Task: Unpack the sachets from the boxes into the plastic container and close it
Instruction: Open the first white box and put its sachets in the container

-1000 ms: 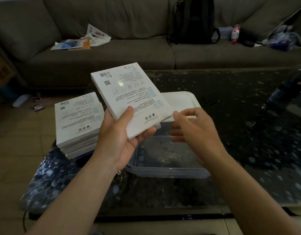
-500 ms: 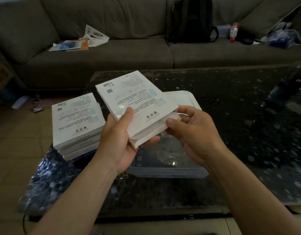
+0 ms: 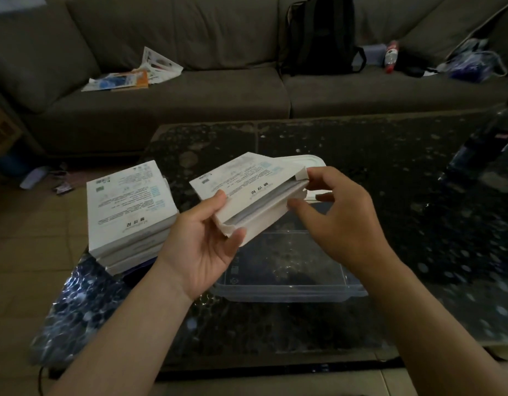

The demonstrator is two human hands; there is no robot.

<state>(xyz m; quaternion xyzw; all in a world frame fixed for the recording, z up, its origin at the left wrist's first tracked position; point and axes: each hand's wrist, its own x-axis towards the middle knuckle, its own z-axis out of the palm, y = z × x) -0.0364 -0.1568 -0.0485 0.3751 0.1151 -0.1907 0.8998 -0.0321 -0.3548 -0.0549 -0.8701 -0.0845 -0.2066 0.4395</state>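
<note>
My left hand [image 3: 202, 242] grips a flat white box [image 3: 247, 192] by its near corner, thumb on top, and holds it above the clear plastic container [image 3: 293, 290]. The box's long side flap stands open and pale sachets show in the gap. My right hand [image 3: 338, 221] is at the box's right end, thumb and fingers pinching the opened flap [image 3: 303, 174]. The container's white lid [image 3: 310, 162] lies behind the box, mostly hidden. A stack of three shut white boxes [image 3: 130, 212] sits at the table's left corner.
The dark glass table [image 3: 390, 195] has speckled reflections. A grey sofa [image 3: 190, 92] behind it carries papers [image 3: 132, 75], a black backpack [image 3: 321, 35], a bottle [image 3: 391, 54] and a bag [image 3: 473, 62]. Tiled floor lies to the left.
The box has tilted flatter and swung right. My right hand went from empty beside it to pulling the side flap open, exposing the sachets inside.
</note>
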